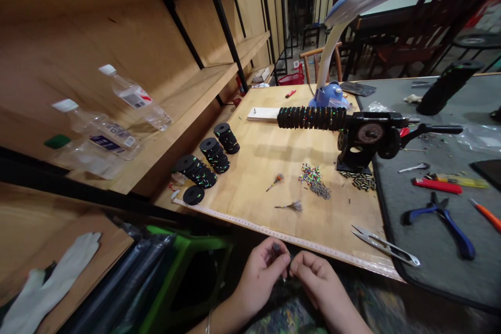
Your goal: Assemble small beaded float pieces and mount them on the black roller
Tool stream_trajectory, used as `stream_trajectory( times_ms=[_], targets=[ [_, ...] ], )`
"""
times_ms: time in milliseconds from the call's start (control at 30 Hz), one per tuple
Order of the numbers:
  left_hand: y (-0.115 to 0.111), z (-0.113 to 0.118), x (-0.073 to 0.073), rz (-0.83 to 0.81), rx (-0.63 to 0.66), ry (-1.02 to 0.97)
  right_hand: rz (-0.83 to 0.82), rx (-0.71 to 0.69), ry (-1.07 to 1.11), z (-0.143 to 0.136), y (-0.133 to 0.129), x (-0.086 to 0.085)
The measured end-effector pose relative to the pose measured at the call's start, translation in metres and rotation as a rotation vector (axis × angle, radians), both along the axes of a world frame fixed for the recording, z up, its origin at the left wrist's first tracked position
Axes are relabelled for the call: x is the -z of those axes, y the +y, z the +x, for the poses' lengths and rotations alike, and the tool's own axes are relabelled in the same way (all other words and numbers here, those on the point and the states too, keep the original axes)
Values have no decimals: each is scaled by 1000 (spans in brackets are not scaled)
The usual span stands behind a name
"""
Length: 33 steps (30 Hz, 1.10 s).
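My left hand (260, 271) and right hand (319, 276) pinch one small dark piece (285, 261) between fingertips, just below the wooden board's (274, 167) near edge. Judging by filled black spools (207, 159) along its left side, many are done; loose beads (315, 180) remain mid-board.

Pale matt wood on the table (274, 167), and raw plywood on the left shelf (188, 109). Far right lies a grey cloth-like mat (430, 193). The snips (385, 245) gleam as bare metal, the bottles (117, 125) are clear glossy plastic, and the winder (364, 141) is dull black metal.
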<state>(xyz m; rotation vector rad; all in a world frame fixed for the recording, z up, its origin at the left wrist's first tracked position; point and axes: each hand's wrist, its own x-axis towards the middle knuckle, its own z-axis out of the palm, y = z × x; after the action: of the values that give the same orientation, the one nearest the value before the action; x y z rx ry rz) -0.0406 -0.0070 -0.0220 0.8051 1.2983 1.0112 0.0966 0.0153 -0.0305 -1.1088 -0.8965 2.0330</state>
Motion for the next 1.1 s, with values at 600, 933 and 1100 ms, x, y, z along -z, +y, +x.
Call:
stream_trajectory(
  times_ms=[600,933,1100],
  targets=[
    [-4,3,-7,71,83,248,81,118,-95,9,-2,21],
    [0,3,-8,37,105,201,52,150,-58,11,1,22],
    [-2,2,-1,90,101,294,69,130,-67,11,0,25]
  ],
)
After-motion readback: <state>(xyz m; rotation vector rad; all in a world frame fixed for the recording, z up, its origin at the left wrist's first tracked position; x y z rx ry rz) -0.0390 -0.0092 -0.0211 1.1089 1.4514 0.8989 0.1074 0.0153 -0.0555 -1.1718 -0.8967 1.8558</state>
